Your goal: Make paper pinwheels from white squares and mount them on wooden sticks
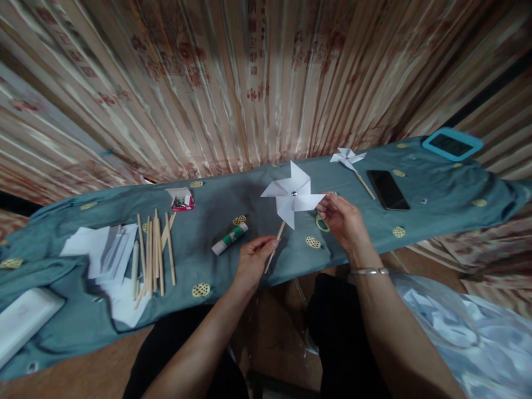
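Note:
A white paper pinwheel with a shiny pin at its centre is held up above the cloth. My left hand is closed around its wooden stick, below the blades. My right hand is at the tip of the right-hand blade, fingers bent and apart; whether they pinch the paper I cannot tell. A green and white glue stick lies left of my left hand. Another pinwheel rests farther back on the right, its stick pointing toward me.
Several wooden sticks lie on white paper pieces at the left. Behind them sits a small open box of pins. On the right are a phone and a blue-framed device. A white box stands at the near left.

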Tool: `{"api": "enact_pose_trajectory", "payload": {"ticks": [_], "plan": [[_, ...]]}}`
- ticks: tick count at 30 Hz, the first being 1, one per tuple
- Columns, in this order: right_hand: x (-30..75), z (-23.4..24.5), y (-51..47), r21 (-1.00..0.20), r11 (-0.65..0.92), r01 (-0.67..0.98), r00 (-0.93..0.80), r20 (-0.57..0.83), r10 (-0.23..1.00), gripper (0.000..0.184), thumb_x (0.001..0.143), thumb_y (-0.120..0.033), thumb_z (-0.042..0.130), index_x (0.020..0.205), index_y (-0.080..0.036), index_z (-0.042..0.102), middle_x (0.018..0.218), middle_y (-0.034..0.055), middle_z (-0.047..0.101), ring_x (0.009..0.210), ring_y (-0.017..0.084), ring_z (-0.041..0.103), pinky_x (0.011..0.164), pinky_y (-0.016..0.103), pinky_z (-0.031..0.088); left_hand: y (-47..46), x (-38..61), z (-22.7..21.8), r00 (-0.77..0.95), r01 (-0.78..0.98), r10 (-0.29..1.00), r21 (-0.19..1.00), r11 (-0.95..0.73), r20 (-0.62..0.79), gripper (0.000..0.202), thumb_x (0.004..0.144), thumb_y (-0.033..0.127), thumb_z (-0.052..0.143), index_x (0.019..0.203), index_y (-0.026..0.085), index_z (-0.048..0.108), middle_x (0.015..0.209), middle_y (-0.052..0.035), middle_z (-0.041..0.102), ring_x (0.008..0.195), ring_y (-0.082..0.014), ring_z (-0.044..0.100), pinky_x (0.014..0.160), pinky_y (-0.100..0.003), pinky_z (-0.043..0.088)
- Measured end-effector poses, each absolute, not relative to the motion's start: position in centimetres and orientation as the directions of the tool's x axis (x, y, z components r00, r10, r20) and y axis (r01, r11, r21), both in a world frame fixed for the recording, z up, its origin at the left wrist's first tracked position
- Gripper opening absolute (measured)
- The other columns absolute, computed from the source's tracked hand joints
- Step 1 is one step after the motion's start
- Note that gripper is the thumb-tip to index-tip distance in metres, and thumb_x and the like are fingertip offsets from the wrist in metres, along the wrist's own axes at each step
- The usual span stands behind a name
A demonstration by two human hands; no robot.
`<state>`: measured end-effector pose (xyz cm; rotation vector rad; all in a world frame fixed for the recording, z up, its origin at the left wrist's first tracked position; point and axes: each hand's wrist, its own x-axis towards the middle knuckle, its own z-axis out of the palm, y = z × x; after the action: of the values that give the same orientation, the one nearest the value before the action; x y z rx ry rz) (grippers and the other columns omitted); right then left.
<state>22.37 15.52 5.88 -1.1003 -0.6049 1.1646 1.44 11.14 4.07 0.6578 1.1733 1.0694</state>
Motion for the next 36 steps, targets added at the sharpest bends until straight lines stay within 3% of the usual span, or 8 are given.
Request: {"api": "enact_pose_trajectory", "payload": {"ticks": [6,12,36], "plan": [[21.5,6.1,15.6,-0.910,0.057,-0.412,0.315,-0.083,0.945,0.024,0.060,-0.034,0.086,0.078,-0.021,0.076,0.061,-0.0031,0.065,0.053,0.007,0.057,0.048,0.017,0.046,10.9,1.6,3.9,0.019,-0.300,0.909,0.865,0.402,-0.416,0.036,0.044,0.041,0.089,0.068,0.017,0.077,0.062,-0.0015,0.067,0.057,-0.0101,0.052,0.056,-0.022,0.040],[21.5,6.0,15.5,-0.914,0.039,-0.404,0.330,-0.106,0.938,0.021,0.056,-0.030,0.088,0.068,-0.021,0.074,0.060,-0.0021,0.067,0.052,0.007,0.059,0.047,0.018,0.046,11.2,1.5,3.9,0.006,-0.295,0.912,0.871,0.394,-0.410,0.037,0.043,0.042,0.089,0.068,0.016,0.077,0.061,-0.0008,0.066,0.057,-0.0099,0.051,0.055,-0.022,0.039],[19.1,5.4,14.1,-0.913,-0.129,-0.387,0.143,-0.198,0.970,0.026,0.050,-0.038,0.091,0.064,-0.021,0.075,0.060,-0.0005,0.072,0.057,0.010,0.064,0.056,0.019,0.050,11.5,1.6,4.0,-0.001,-0.342,0.931,0.875,0.343,-0.366,0.035,0.047,0.040,0.089,0.069,0.016,0.076,0.060,0.0007,0.064,0.058,-0.0097,0.051,0.062,-0.023,0.042]]}}
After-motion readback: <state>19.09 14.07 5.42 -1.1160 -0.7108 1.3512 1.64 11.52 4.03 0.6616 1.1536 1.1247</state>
